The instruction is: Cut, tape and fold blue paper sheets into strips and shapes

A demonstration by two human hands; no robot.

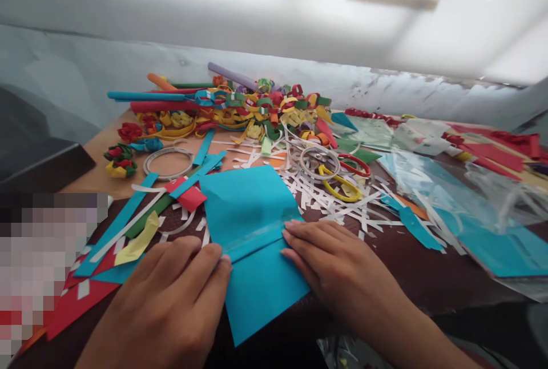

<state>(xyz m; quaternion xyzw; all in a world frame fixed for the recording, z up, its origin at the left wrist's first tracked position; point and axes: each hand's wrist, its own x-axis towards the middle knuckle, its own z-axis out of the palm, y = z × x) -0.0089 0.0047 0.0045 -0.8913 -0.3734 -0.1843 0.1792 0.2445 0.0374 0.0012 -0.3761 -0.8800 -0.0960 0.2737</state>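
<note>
A blue paper sheet (252, 200) lies at the front of the brown table, with a narrow folded strip across its middle. My left hand (171, 295) has its fingertips together on the left end of that strip. At the strip's right end, my right hand (329, 260) presses or pinches the fold between thumb and fingers. The sheet's lower part hangs toward the table's front edge. Yellow-handled scissors (342, 189) and a roll of white tape (320, 162) lie behind it.
White paper scraps (299, 177) spread behind the sheet. Colourful paper chains (265, 106) and rolled tubes are heaped at the back. Blue strips (117, 223) and red paper (81, 300) lie left. A plastic packet with blue sheets (500, 243) lies right.
</note>
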